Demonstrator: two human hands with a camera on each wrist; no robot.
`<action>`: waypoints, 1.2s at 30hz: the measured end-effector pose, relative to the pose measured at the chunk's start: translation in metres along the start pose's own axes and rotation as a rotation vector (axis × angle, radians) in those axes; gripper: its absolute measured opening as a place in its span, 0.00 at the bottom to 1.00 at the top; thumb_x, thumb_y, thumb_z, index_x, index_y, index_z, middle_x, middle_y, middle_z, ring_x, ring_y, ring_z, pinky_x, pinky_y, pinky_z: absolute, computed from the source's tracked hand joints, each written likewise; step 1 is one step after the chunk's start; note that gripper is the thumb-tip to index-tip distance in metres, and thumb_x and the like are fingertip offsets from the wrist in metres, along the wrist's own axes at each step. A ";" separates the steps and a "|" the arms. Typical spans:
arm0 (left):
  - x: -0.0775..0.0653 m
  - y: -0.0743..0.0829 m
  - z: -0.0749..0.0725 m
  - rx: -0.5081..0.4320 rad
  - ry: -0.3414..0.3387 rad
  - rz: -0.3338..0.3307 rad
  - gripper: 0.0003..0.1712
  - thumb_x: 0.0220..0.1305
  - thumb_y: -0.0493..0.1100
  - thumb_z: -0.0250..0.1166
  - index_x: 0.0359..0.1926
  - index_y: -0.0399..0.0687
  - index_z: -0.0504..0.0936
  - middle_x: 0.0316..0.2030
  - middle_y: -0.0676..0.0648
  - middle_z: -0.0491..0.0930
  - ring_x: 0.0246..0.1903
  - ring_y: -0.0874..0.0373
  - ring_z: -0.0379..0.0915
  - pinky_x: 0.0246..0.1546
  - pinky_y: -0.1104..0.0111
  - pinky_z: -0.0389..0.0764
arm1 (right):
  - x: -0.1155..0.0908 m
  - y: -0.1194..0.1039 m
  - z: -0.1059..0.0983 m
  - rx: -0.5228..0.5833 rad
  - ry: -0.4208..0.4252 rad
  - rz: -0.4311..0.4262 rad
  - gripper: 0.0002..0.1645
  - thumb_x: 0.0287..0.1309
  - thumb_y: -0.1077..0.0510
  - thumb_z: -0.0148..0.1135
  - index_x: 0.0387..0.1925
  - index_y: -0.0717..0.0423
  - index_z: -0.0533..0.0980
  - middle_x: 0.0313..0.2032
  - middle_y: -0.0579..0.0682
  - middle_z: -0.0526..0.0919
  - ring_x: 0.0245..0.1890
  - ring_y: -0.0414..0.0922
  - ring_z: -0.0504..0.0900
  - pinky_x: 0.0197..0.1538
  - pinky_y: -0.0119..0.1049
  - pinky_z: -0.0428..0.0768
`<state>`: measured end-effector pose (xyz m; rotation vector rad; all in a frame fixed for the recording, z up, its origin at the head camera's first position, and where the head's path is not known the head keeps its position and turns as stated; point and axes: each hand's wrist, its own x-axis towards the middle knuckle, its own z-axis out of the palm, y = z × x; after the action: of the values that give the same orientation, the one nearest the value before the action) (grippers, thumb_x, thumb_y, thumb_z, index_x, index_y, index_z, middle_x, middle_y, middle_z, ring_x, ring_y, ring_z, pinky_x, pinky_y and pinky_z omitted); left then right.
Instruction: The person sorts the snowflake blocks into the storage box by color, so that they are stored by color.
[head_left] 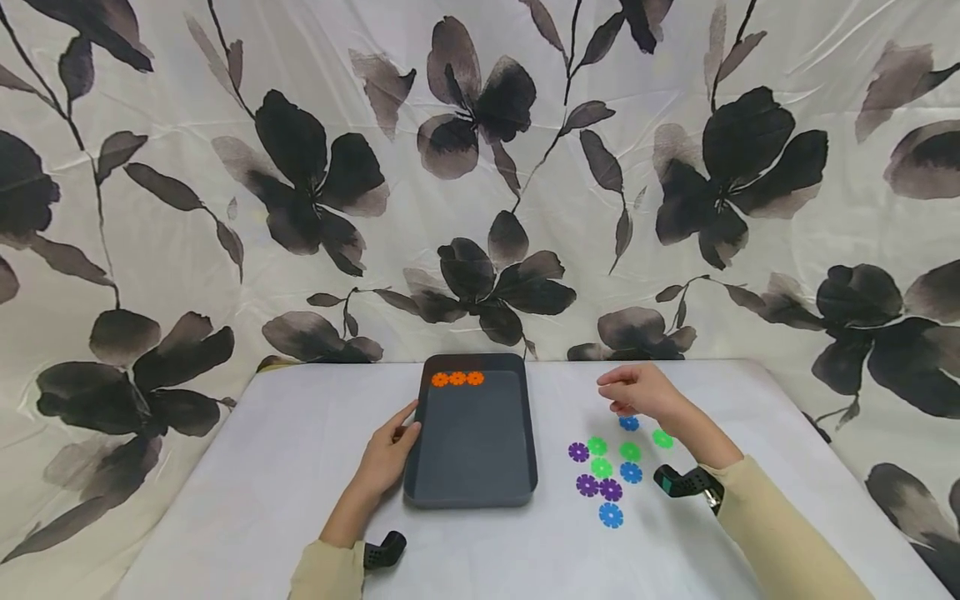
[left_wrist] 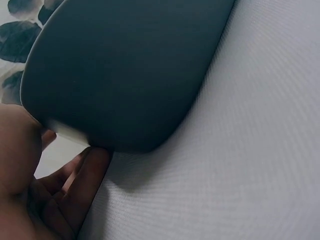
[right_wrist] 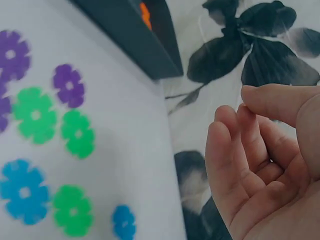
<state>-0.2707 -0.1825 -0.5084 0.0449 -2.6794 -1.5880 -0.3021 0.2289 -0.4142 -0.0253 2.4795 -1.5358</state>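
My left hand [head_left: 387,452] holds the left side of a dark grey rectangular tray [head_left: 472,442], thumb and fingers at its wall. In the left wrist view the fingers [left_wrist: 87,175] meet the tray's lower edge, and the tray hides some fingertips. Three orange flower-shaped discs [head_left: 457,378] lie in a row at the tray's far left. My right hand [head_left: 643,390] hovers over the table's far right part, fingers loosely curled, thumb close to the index finger, with nothing visible between them. Just below it in the head view lies a blue flower-shaped disc [head_left: 628,423].
Right of the tray, several loose discs are scattered on the white table [head_left: 300,467]: purple discs [head_left: 578,452], green discs [head_left: 631,452] and blue discs [head_left: 611,515]. A floral cloth [head_left: 472,208] hangs behind the table's far edge.
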 end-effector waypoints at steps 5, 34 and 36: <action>0.001 0.003 0.000 0.007 -0.005 -0.015 0.27 0.74 0.50 0.54 0.71 0.58 0.67 0.44 0.43 0.77 0.41 0.52 0.70 0.42 0.60 0.68 | -0.018 0.025 0.005 -0.002 0.026 0.032 0.21 0.64 0.56 0.63 0.52 0.68 0.77 0.39 0.59 0.82 0.29 0.46 0.78 0.37 0.38 0.79; -0.009 0.001 0.006 -0.004 0.037 -0.007 0.26 0.73 0.50 0.55 0.70 0.60 0.67 0.43 0.45 0.77 0.40 0.53 0.69 0.41 0.60 0.69 | -0.060 0.078 0.046 -0.224 0.149 -0.051 0.16 0.47 0.58 0.75 0.39 0.59 0.83 0.30 0.46 0.80 0.30 0.43 0.75 0.33 0.37 0.76; -0.010 0.001 0.007 -0.006 0.035 -0.012 0.26 0.73 0.50 0.55 0.70 0.60 0.67 0.43 0.45 0.76 0.40 0.53 0.69 0.41 0.61 0.69 | -0.059 0.080 0.048 -0.262 0.154 -0.058 0.18 0.46 0.55 0.77 0.39 0.58 0.83 0.30 0.45 0.80 0.32 0.43 0.75 0.37 0.38 0.74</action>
<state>-0.2606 -0.1757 -0.5108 0.0878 -2.6526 -1.5836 -0.2268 0.2308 -0.4945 -0.0234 2.8098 -1.2657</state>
